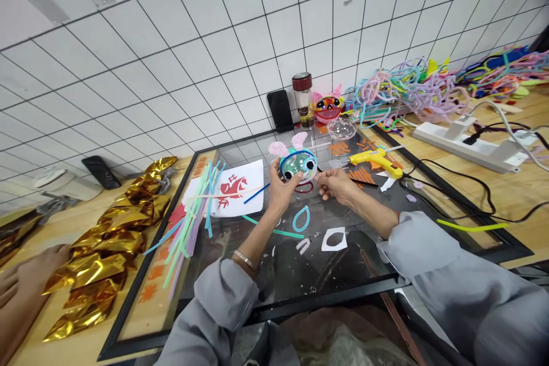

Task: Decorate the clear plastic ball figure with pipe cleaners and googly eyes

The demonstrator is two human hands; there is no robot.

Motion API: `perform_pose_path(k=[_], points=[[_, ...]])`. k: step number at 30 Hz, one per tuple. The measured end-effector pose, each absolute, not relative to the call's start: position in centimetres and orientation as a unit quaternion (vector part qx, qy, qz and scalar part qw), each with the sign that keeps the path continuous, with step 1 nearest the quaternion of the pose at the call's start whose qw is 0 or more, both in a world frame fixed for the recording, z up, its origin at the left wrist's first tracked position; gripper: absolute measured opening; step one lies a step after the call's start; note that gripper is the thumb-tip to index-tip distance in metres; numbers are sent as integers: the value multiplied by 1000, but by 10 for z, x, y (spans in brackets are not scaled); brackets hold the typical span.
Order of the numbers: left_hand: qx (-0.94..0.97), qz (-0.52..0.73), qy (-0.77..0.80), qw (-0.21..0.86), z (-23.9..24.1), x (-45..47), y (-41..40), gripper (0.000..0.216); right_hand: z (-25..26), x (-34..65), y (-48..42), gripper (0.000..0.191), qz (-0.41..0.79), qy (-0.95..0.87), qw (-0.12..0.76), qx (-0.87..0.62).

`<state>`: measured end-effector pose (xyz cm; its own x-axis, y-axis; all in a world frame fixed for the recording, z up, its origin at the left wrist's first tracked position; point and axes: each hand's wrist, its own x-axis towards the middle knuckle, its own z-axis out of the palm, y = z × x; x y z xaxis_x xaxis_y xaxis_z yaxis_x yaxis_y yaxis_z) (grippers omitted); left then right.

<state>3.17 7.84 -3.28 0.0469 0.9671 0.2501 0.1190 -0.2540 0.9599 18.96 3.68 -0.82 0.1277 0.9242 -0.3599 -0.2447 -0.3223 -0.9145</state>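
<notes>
My left hand (281,189) is closed round a small craft fish (297,163), a clear dome with two googly eyes, a blue pipe-cleaner rim and pink fuzzy ears. It holds the fish upright above the glass work panel (369,274). My right hand (337,184) sits just right of the fish, fingers curled low over the glass and pinched near a red pipe-cleaner loop (305,187); whether it grips the loop is unclear. A blue pipe-cleaner loop (301,218) lies on the glass in front of both hands.
A yellow glue gun (376,160) lies right of the hands, its black cable trailing to a white power strip (465,143). Pipe cleaners (191,211), a red paper cutting (234,189), gold foil (111,240) and another person's hand (26,280) lie left. A jar (303,100), phone (280,110) and finished fish (328,107) stand by the wall.
</notes>
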Motion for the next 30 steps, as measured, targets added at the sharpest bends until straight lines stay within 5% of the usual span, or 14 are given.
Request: perform_pose_path(k=[30], points=[[606,519,457,393,-30,33,78,66,-8,185,39,24,620,-294,506,-522]])
